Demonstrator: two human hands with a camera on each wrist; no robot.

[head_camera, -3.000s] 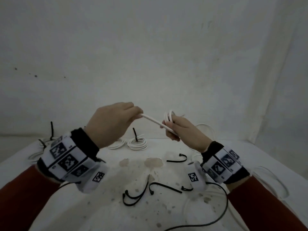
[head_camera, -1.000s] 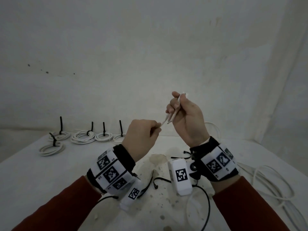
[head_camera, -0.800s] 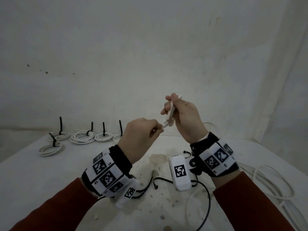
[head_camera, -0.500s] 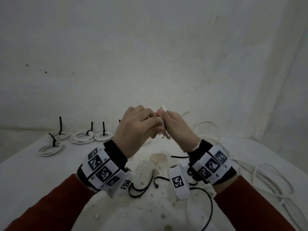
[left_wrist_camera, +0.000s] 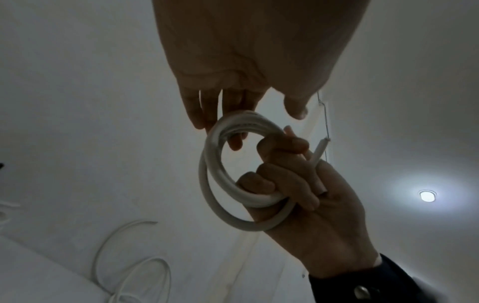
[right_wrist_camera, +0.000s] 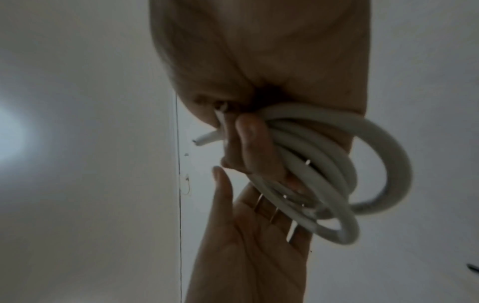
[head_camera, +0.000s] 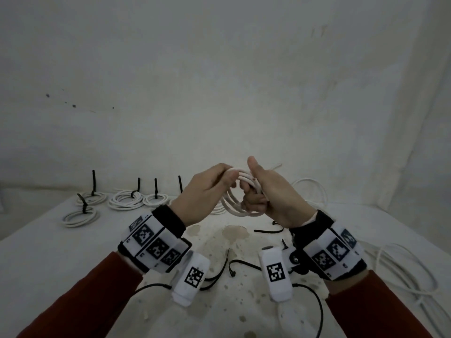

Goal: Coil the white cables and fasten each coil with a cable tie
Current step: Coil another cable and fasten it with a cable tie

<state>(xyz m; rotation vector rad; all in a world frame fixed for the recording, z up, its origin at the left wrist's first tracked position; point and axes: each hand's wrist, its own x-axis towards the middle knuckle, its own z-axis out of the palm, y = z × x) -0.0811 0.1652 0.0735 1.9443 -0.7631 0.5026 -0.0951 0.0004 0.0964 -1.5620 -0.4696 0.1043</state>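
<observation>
Both hands are raised above the white cloth-covered bench [head_camera: 48,252], meeting at the centre of the head view. The right hand [head_camera: 273,201] has its fingers curled through a small coil of round white plastic cable [head_camera: 234,206], clamping several loops against the palm with the thumb pointing up; one cut end of the cable sticks out past the fingers in the left wrist view. The left hand [head_camera: 205,196] touches the top of the same coil at 12 o'clock. Its fingers [left_wrist_camera: 207,108] are nearly straight and lie along the uppermost loop, with the thumb apart from them, so it touches the coil without gripping it.

On the bench at 9 o'clock from the hands lie finished white cable coils [head_camera: 125,200], each bound by a black plastic cable tie with its tail standing up. Loose black cable ties [head_camera: 244,263] lie on the stained patch at 6 o'clock, beneath the wrists. At 3 o'clock, uncoiled white cable [head_camera: 402,272] lies in wide loops along the bench's right side. Both wrists wear white bands printed with black square markers.
</observation>
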